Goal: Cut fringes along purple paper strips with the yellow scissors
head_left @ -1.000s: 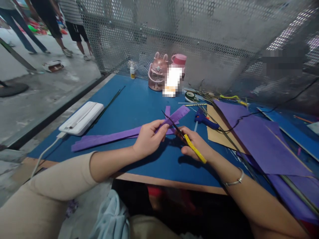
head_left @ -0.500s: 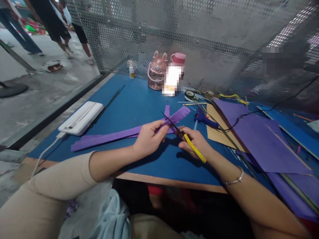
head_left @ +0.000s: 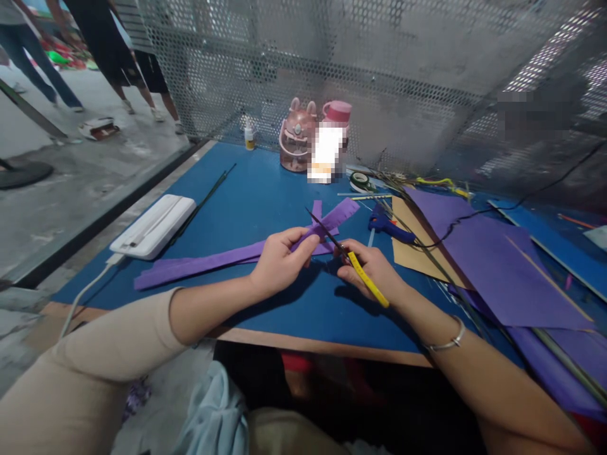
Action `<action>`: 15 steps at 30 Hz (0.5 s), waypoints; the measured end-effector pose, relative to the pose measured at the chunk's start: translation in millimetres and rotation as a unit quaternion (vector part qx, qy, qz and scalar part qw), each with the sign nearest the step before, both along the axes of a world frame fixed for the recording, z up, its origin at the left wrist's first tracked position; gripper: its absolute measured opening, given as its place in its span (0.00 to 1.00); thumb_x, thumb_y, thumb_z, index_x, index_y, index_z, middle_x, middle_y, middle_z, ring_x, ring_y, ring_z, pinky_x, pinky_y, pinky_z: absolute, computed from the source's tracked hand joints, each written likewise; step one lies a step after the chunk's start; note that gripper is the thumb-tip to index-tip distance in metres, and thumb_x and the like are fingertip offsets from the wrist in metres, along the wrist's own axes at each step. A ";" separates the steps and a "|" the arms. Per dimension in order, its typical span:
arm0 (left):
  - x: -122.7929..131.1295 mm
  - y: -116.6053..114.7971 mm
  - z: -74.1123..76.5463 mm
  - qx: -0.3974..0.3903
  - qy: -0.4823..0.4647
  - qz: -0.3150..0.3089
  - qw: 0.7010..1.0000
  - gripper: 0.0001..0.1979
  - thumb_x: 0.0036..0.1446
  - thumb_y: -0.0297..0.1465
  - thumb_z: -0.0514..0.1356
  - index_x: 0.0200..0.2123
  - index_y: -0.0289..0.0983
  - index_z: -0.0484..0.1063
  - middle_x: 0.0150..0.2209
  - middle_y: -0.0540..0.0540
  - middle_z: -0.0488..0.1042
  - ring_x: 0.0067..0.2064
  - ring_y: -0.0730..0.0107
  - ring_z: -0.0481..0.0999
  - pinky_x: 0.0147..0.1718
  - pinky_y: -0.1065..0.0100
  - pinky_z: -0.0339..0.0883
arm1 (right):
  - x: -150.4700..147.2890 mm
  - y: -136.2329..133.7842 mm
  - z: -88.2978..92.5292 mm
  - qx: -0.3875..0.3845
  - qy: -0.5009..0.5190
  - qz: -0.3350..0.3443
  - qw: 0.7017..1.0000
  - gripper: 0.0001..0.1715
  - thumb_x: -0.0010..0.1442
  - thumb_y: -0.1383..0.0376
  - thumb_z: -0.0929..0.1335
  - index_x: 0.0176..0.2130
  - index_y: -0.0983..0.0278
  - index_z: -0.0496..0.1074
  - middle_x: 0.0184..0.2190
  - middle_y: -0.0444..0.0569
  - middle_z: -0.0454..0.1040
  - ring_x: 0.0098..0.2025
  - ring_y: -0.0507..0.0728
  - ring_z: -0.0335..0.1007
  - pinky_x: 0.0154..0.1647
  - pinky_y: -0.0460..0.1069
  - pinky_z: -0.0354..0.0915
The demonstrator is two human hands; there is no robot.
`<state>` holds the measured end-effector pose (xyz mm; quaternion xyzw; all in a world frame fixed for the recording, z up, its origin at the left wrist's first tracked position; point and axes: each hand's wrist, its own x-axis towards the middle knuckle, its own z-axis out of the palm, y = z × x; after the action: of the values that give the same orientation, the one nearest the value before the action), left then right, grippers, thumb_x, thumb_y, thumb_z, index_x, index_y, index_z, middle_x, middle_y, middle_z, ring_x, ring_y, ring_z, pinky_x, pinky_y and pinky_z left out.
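Left hand point(head_left: 281, 262): closed in a pinch on the purple strip point(head_left: 218, 256), close to its right end.
Right hand point(head_left: 372, 268): fingers wrapped round the scissors point(head_left: 358, 266), just right of the strip.
Blades: dark, slanting across the strip beside the left fingertips; whether they have it between them is hard to tell.
Strip: long, running leftward from the left hand over the blue tabletop point(head_left: 256, 196).
Purple sheet point(head_left: 493, 259): well right of the strip.
White device point(head_left: 152, 224): beyond the strip's left end, cable attached.
Glue gun point(head_left: 391, 227): blue, just right of the strip.
Tape roll point(head_left: 361, 181): beyond the strip's right end.
Eared pink jar point(head_left: 298, 151): well beyond the strip.
Perforated panel point(head_left: 265, 69): farther beyond it.
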<state>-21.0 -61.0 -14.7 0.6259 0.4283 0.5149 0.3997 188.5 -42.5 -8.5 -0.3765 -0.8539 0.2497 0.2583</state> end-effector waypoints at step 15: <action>0.5 -3.7 2.7 0.048 0.032 -0.004 0.998 0.15 0.63 0.37 0.55 0.28 0.34 0.71 0.18 0.54 0.65 0.20 0.80 0.61 0.22 0.75 0.57 | 0.1 2.2 -5.5 0.000 0.044 0.067 0.997 0.44 0.54 0.34 0.61 0.52 0.66 0.66 0.39 0.53 0.72 0.37 0.58 0.67 0.38 0.51 0.63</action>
<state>-20.5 -64.7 -12.0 0.6622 0.4133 0.5128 0.3573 188.6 -40.3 -13.9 -0.3071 -0.8650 0.2826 0.2787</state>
